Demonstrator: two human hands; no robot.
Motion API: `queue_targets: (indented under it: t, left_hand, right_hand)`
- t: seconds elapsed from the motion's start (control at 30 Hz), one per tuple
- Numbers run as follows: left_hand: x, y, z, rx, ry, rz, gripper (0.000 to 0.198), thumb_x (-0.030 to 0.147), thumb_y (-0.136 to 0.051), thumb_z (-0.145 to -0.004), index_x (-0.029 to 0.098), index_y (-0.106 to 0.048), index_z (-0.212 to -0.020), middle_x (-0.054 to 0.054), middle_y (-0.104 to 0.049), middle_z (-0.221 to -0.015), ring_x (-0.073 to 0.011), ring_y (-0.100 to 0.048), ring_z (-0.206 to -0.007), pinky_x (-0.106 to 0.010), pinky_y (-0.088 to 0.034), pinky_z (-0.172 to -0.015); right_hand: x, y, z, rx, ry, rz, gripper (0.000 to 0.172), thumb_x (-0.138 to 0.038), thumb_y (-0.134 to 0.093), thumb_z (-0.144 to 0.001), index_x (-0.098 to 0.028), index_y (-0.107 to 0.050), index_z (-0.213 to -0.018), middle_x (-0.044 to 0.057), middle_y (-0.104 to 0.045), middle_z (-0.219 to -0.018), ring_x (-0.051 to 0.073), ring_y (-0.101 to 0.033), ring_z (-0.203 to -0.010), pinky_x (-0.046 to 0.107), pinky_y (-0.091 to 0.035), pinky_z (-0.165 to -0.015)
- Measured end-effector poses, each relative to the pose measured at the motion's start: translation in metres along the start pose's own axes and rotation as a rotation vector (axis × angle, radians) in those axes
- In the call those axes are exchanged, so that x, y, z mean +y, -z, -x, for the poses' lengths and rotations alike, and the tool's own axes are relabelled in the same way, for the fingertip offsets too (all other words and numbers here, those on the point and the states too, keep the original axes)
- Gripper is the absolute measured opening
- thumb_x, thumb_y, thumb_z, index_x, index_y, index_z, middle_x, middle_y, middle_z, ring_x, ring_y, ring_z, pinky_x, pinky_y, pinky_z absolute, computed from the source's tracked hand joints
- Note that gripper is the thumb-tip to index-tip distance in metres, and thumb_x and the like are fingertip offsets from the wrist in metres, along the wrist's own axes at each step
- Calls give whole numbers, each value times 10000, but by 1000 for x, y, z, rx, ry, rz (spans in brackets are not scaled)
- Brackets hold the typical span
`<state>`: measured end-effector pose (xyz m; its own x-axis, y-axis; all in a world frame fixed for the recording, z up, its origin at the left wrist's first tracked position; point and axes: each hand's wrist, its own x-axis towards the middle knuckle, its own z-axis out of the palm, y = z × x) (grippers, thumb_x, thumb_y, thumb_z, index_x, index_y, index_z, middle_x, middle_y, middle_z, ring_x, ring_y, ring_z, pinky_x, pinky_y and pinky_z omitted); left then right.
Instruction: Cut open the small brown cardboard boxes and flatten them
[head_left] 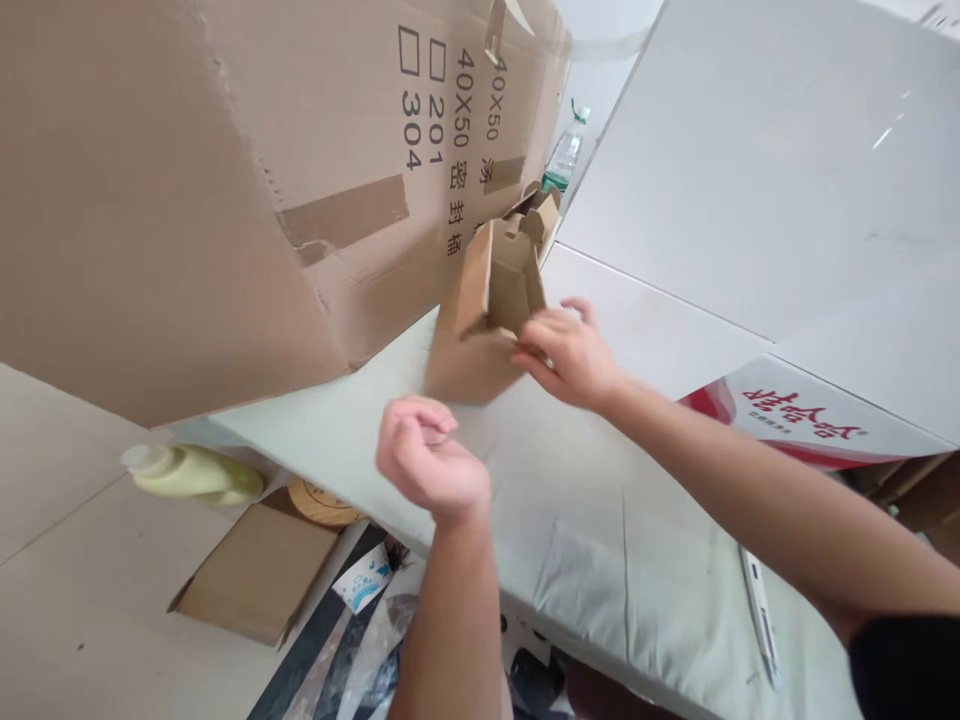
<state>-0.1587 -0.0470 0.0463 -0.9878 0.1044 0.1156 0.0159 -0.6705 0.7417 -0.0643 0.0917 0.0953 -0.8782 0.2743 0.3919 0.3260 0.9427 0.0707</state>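
Observation:
A small brown cardboard box (480, 365) stands upright on the cloth-covered table, its top open and its flaps raised. My right hand (566, 350) is at the box's near right corner, fingers bent and closed on the rim. Slight blur softens that contact. In front of the box is my left hand (431, 455), apart from it, with the fingers curled in toward the palm and nothing visible in them. Behind this box, another small open carton (551, 212) is partly hidden.
A huge printed carton (322, 120) fills the left side. White panels (750, 150) rise behind, near a clear bottle (564, 150). A white pen-like stick (760, 610) lies on the tablecloth (585, 520). Below left are a yellowish bottle (195, 474) and a cardboard box (259, 570).

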Motion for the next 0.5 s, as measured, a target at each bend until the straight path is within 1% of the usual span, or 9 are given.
queue_targets:
  t: [0.03,0.07,0.13,0.17,0.23,0.33,0.4,0.43,0.5]
  left_hand:
    - [2,4,-4,31,-79,-18,234,239,-428,-787,226,-443,-553,24,-349,-486,-143,-381,-486,-286,-293,-519]
    - [3,8,-7,34,-105,-45,234,211,-420,-790,224,-442,-558,23,-356,-490,-142,-381,-487,-287,-288,-518]
    - [0,14,-10,-44,-32,-126,239,212,-412,-834,220,-478,-605,12,-429,-545,-146,-439,-538,-285,-335,-546]
    - [-3,15,-9,-130,39,-159,238,241,-414,-861,219,-505,-642,5,-472,-586,-150,-479,-575,-285,-374,-573]
    - [-9,12,-1,-360,189,-209,235,327,-440,-896,215,-575,-739,-15,-578,-696,-166,-574,-696,-295,-454,-665]
    - [-9,-5,26,-747,337,-246,284,453,-514,-897,220,-670,-945,-61,-728,-1007,-217,-665,-1011,-340,-508,-874]
    - [-3,-20,51,-985,379,-242,365,509,-544,-889,226,-684,-1073,-80,-734,-1191,-250,-646,-1178,-375,-499,-985]
    - [0,-28,63,-1092,388,-236,392,521,-555,-884,224,-684,-1105,-86,-735,-1215,-259,-644,-1199,-385,-498,-1003]
    - [6,-42,87,-1277,389,-270,381,504,-589,-869,218,-696,-1097,-89,-755,-1156,-260,-681,-1108,-380,-526,-936]
  right_hand:
    - [-6,13,31,20,63,11,199,-287,-483,-1021,-210,-529,-843,12,-654,-798,185,-619,-814,435,-317,-1021]
    - [-13,28,62,18,110,18,209,-296,-478,-1038,-211,-524,-854,1,-640,-766,168,-609,-762,417,-329,-995]
    - [-26,60,121,-40,151,0,197,-301,-457,-1063,-207,-534,-909,13,-664,-798,157,-630,-765,406,-340,-984]
    - [-33,78,148,-75,138,-10,192,-274,-429,-1072,-204,-543,-933,30,-682,-835,166,-656,-827,415,-334,-1003]
    - [-48,111,194,-141,76,-9,234,-180,-368,-1076,-210,-561,-948,40,-713,-863,192,-688,-1017,439,-297,-1071]
    - [-71,153,242,-263,-28,-23,311,-138,-330,-1079,-235,-602,-964,18,-755,-893,192,-642,-1244,434,-227,-1173]
    - [-83,169,261,-295,-85,-38,360,-143,-303,-1088,-248,-621,-960,-4,-762,-882,164,-613,-1308,396,-181,-1212]
    - [-86,174,268,-300,-110,-44,374,-148,-298,-1092,-253,-626,-947,-14,-763,-877,151,-606,-1322,377,-161,-1223]
    - [-87,176,280,-289,-151,-52,343,-204,-349,-1097,-255,-618,-891,-26,-765,-882,148,-601,-1333,360,-126,-1237]
